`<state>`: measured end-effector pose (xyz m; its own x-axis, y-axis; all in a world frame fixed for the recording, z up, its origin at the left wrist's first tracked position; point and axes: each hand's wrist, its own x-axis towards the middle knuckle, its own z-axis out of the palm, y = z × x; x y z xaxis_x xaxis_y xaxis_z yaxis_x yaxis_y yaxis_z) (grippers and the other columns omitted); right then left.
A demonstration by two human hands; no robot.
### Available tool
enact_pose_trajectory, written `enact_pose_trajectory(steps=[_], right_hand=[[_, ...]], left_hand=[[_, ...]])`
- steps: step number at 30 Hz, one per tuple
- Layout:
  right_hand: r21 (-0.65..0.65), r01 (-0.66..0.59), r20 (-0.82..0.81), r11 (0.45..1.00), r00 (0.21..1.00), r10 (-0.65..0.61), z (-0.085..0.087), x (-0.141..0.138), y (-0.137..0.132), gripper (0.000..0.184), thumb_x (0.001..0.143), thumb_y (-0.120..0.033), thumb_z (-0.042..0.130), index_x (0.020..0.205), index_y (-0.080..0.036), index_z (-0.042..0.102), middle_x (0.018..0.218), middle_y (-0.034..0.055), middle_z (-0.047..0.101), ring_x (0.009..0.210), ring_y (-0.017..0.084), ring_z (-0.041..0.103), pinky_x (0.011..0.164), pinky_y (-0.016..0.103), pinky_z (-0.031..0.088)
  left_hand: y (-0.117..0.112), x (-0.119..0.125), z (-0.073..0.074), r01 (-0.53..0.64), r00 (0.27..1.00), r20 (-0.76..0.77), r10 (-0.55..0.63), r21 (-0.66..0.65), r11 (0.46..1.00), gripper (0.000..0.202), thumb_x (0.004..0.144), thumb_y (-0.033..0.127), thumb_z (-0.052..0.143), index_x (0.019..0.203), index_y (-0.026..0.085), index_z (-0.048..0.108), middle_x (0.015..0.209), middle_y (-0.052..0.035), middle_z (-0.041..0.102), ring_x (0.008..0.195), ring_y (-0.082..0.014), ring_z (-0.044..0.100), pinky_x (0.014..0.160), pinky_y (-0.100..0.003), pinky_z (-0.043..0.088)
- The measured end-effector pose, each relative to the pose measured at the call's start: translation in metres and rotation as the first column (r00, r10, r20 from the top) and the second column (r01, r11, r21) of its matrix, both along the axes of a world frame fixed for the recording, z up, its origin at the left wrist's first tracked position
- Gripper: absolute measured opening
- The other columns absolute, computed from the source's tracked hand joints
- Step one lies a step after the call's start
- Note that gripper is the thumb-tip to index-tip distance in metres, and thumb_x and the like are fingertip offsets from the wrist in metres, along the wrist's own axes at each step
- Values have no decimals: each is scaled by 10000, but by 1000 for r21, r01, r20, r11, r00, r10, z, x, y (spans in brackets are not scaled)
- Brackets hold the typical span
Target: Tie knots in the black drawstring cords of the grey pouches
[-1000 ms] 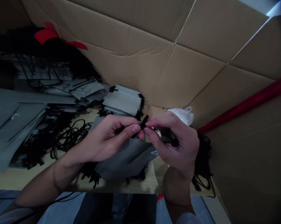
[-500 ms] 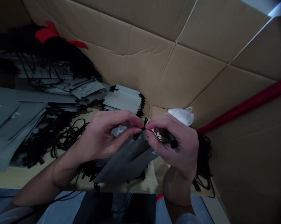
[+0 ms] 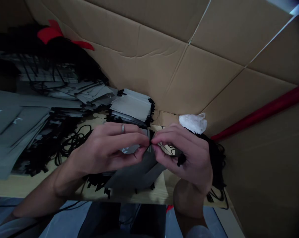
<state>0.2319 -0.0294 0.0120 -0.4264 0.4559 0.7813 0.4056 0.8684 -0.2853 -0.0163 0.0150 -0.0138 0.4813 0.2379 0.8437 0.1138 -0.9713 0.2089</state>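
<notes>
Head view: left hand (image 3: 106, 148) and right hand (image 3: 189, 155) are together, fingertips meeting at the mouth of a grey drawstring pouch (image 3: 137, 173) and pinching a short length of black drawstring (image 3: 151, 134). Exact grip on the cord is partly hidden by the fingers. Compared with half a second ago, the hands have closed in and the cord is more buried between the fingers, with less of it showing. The left hand has also rolled, so a silver ring (image 3: 122, 129) now shows on top. The loose cord end (image 3: 181, 159) hangs lower off the right hand. Net effect: both hands now share one pinch point, and the pouch hangs below it near the worktop's front edge (image 3: 139, 196). Behind the hands, a squared stack of grey pouches (image 3: 131, 107) sits at the back edge. Left of it, loose black cord coils (image 3: 75, 142) lie beside a spread pile of pouches (image 3: 18, 129). A white plastic bag (image 3: 192, 123) and a black cord bundle (image 3: 217, 162) sit at the right end. Beyond them, cardboard sheeting (image 3: 189, 72) lines the wall, with a red strip (image 3: 261, 115) across it.
</notes>
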Motion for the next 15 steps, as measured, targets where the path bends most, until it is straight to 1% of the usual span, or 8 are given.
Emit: enact_pose_trajectory(steps=[3, 5, 7, 11, 13, 15], right_hand=[[5, 32, 45, 999, 998, -33, 0, 2, -1, 149, 1023, 17, 774, 1075, -119, 807, 979, 84, 848, 872, 176, 729, 823, 329, 652], [17, 45, 43, 999, 998, -46, 0, 2, -1, 149, 1037, 10, 765, 1079, -128, 802, 977, 75, 846, 878, 174, 725, 829, 323, 647], [16, 43, 18, 999, 999, -43, 0, 2, 0, 150, 1036, 4, 764, 1077, -136, 799, 976, 71, 843, 868, 166, 722, 809, 309, 640], [-59, 46, -55, 997, 997, -50, 0, 1, 0, 143, 1007, -29, 799, 1036, -169, 792, 932, 37, 818, 798, 140, 704, 736, 289, 614], [-105, 52, -94, 993, 994, -62, 0, 1, 0, 137, 995, -62, 821, 1017, -194, 792, 909, 13, 811, 759, 130, 695, 700, 285, 598], [-149, 54, -127, 987, 989, -74, 0, 0, -1, 133, 981, -95, 841, 997, -217, 793, 883, -8, 806, 712, 122, 678, 660, 286, 584]], left_hand=[[0, 1, -1, -54, 997, -52, 56, 29, 998, 121, 1099, 79, 801, 1105, 191, 757, 1068, -52, 876, 844, -168, 859, 855, -255, 694], [0, 3, -1, -53, 998, -41, 53, 9, 999, 116, 1097, 96, 811, 1091, 192, 747, 1020, -36, 858, 826, -161, 846, 818, -249, 680], [2, 5, -2, -27, 1000, 5, 27, -33, 999, 137, 1075, 103, 831, 1111, 204, 745, 965, -11, 839, 805, -149, 838, 780, -227, 670], [4, 6, -1, 5, 997, 71, 3, -101, 995, 210, 1045, 79, 857, 1142, 244, 770, 1006, 4, 873, 862, -147, 872, 834, -207, 697], [4, 6, 2, 32, 995, 92, -22, -105, 994, 218, 1029, 82, 884, 1123, 255, 790, 1011, 8, 884, 870, -152, 884, 846, -205, 712], [4, 6, 4, 34, 995, 95, -25, -95, 995, 218, 1020, 92, 905, 1116, 260, 803, 1011, 7, 893, 857, -154, 887, 848, -204, 723]])
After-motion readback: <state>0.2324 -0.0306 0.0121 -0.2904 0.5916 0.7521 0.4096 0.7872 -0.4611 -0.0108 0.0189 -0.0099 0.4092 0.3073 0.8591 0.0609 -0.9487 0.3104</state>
